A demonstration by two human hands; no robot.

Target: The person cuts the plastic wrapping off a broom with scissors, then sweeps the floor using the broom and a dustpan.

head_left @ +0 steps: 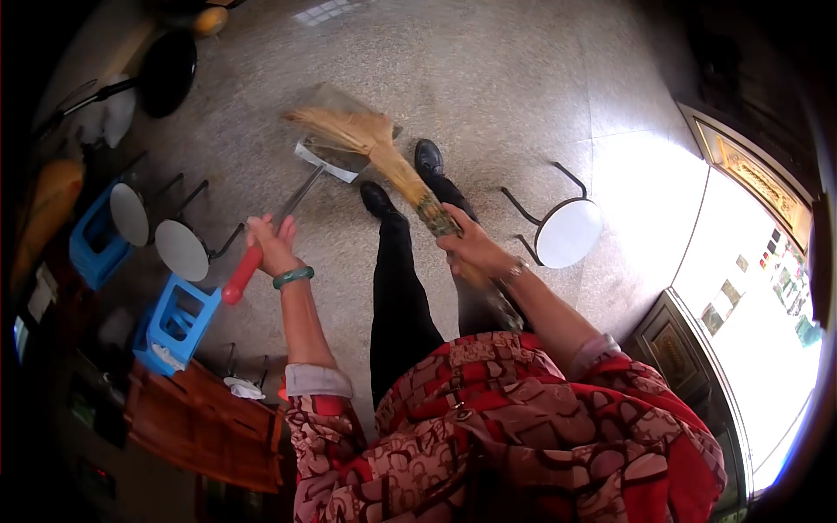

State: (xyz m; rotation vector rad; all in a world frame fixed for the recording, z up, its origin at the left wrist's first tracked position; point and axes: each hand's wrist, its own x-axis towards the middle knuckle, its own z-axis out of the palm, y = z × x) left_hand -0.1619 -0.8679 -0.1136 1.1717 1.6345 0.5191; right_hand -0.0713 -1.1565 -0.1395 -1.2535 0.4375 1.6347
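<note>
My left hand (274, 247), with a green bangle at the wrist, is closed round the red-handled metal pole of a dustpan (324, 163). The dustpan rests on the floor ahead of my feet, its pan partly hidden. My right hand (475, 246) grips the patterned handle of a straw broom (394, 166). The broom slants up and to the left, and its spread bristles (336, 125) lie over the pan. Whether the bristles touch the pan I cannot tell. My black shoes (428, 158) stand just to the right of the dustpan.
A round-topped stool (568, 234) stands to my right. On the left are more round stools (181, 249), blue plastic stools (183, 322) and a wooden cabinet (205, 424). A black pan (168, 73) shows at upper left. An open doorway (741, 322) lets in bright light at right.
</note>
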